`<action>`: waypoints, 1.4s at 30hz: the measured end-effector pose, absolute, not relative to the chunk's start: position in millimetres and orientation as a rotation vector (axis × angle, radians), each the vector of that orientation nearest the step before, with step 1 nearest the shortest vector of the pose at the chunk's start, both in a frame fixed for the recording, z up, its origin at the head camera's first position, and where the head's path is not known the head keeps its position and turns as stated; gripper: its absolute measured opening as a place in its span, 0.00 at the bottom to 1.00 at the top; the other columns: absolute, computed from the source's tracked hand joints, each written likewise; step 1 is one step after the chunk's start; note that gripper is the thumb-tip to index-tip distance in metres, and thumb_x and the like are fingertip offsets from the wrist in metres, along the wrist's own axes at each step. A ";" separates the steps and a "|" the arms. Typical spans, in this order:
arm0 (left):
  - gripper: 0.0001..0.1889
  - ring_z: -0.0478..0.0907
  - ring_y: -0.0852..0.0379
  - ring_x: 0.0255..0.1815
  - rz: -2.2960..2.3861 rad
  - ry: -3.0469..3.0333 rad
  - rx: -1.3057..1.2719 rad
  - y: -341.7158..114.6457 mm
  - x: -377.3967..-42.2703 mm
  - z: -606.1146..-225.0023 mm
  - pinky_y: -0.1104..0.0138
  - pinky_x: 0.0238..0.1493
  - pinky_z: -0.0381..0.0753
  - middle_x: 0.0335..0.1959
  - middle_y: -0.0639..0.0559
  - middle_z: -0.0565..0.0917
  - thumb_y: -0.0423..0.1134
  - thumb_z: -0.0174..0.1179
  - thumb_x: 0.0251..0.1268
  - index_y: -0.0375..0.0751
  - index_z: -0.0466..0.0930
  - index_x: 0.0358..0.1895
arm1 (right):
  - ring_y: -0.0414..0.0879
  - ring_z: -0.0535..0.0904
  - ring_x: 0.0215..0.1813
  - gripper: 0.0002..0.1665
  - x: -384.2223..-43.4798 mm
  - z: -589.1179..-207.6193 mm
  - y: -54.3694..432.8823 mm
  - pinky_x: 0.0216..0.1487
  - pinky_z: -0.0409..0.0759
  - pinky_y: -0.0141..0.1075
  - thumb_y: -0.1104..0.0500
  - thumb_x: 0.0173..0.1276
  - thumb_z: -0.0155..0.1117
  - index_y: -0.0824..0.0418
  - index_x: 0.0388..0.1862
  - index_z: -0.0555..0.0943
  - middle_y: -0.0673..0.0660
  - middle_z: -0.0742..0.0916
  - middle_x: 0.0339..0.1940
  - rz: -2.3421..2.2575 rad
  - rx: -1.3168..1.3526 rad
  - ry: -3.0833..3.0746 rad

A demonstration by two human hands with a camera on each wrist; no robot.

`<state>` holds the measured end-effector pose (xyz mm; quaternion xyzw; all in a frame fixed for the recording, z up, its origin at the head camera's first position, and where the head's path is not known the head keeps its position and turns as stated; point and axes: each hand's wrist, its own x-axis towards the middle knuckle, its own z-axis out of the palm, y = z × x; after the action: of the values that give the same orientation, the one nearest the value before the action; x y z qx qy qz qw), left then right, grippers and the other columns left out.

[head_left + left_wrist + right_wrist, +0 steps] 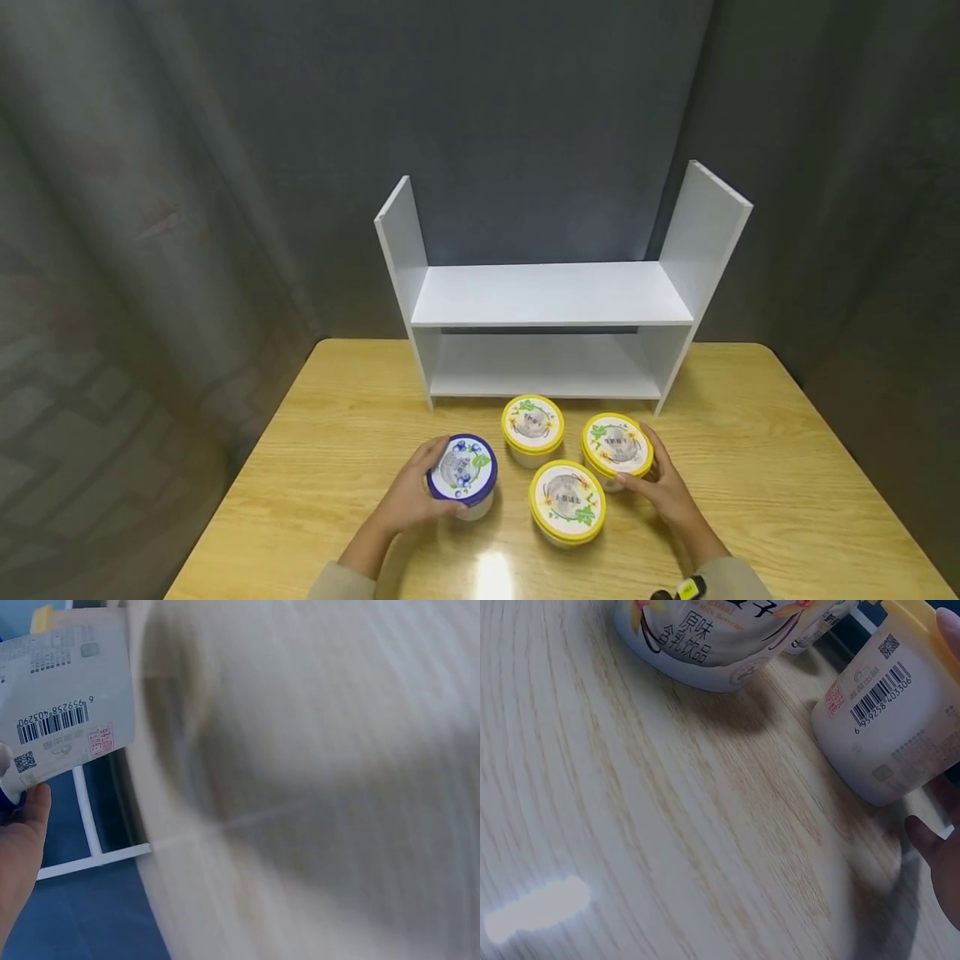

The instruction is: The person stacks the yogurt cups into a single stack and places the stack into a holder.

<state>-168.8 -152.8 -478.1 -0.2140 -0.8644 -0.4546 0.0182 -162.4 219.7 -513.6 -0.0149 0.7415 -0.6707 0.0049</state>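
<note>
My left hand (415, 493) grips a tub with a blue lid (465, 468), its thumb at the near side and its fingers at the far side. In the left wrist view, the white wall of this tub (71, 712) shows a barcode. On the right, my right hand (667, 492) holds a yellow-lidded tub (617, 443) between thumb and fingers; its barcode side (885, 712) faces the right wrist camera. Between the hands stand two more yellow-lidded tubs, one nearer me (567, 502) and one farther back (532, 423).
Behind the tubs, a white two-tier shelf (551, 296) with tall side panels stands on the wooden table (337, 425). Dark grey curtains (540, 125) hang behind and at both sides. Light glares off the tabletop near its front.
</note>
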 end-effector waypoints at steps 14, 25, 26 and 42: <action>0.52 0.58 0.43 0.59 -1.449 -2.628 -0.710 -133.2 -183.8 -439.4 0.45 0.55 0.56 0.61 0.44 0.61 0.48 0.73 0.25 0.44 0.57 0.64 | 0.61 0.48 0.63 0.55 -161.3 -515.4 218.6 0.59 0.54 0.51 0.66 0.52 0.63 0.55 0.68 0.37 0.66 0.48 0.67 -2.094 0.005 2.308; 0.52 0.55 0.47 0.61 -1.423 -2.615 -0.833 -109.1 -198.2 -417.2 0.46 0.56 0.56 0.63 0.47 0.58 0.49 0.73 0.26 0.43 0.57 0.64 | 0.26 0.61 0.49 0.53 -158.8 -517.9 214.9 0.44 0.65 0.17 0.66 0.53 0.61 0.56 0.68 0.37 0.68 0.50 0.66 -2.136 -0.009 2.327; 0.52 0.54 0.46 0.62 -1.427 -2.609 -0.852 -106.5 -199.9 -416.1 0.46 0.56 0.55 0.63 0.47 0.58 0.49 0.73 0.26 0.43 0.57 0.64 | 0.25 0.62 0.48 0.53 -158.5 -517.9 214.9 0.44 0.65 0.17 0.66 0.54 0.61 0.56 0.68 0.37 0.68 0.50 0.66 -2.138 -0.013 2.328; 0.51 0.53 0.50 0.63 -1.412 -2.656 -0.958 -65.9 -218.2 -403.3 0.50 0.58 0.55 0.64 0.49 0.57 0.47 0.73 0.28 0.45 0.56 0.64 | 0.58 0.52 0.62 0.52 -159.3 -517.5 214.1 0.53 0.64 0.28 0.66 0.54 0.61 0.59 0.68 0.38 0.67 0.50 0.66 -2.147 -0.008 2.331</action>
<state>-218.2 -65.9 -403.3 -0.3033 -0.8414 -0.4472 -0.0078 -159.3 214.1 -517.5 -0.0026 0.7354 -0.6775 -0.0138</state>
